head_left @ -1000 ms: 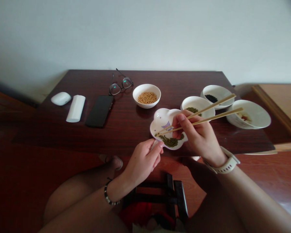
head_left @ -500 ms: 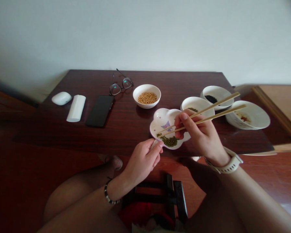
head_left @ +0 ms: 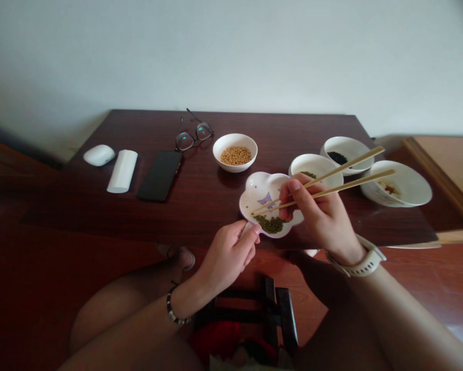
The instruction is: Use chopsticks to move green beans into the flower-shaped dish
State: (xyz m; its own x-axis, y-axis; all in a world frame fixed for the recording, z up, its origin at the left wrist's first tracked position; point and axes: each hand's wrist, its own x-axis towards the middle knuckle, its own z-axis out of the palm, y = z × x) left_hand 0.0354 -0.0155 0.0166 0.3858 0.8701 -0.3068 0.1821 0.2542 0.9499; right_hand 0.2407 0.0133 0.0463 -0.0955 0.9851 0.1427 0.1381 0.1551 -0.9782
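My left hand (head_left: 235, 253) is closed on the near edge of a white flower-shaped dish (head_left: 253, 190), its thumb on top; a pale piece shows between thumb and fingers. Small green beans (head_left: 270, 224) lie gathered at the dish's near side. A pair of chopsticks (head_left: 345, 184) is gripped in my right hand (head_left: 316, 208), which hovers over the dish's right part and hides some of it. The chopstick tips are close together at the edge of the beans; whether they pinch one is too small to tell. Just behind my right hand stands a white bowl (head_left: 295, 164) with green beans.
Yellow beans fill a white bowl (head_left: 235, 139) behind the dish. Farther right are a bowl of black beans (head_left: 355, 147) and a larger bowl (head_left: 412, 188) with scraps inside. Glasses (head_left: 194, 136), a black phone (head_left: 160, 175), a white case (head_left: 122, 171) and a white rounded object (head_left: 99, 155) lie left.
The chopstick tips have come closer together and shifted slightly off the small cluster at the left of the beans. My left hand keeps its hold on the dish.
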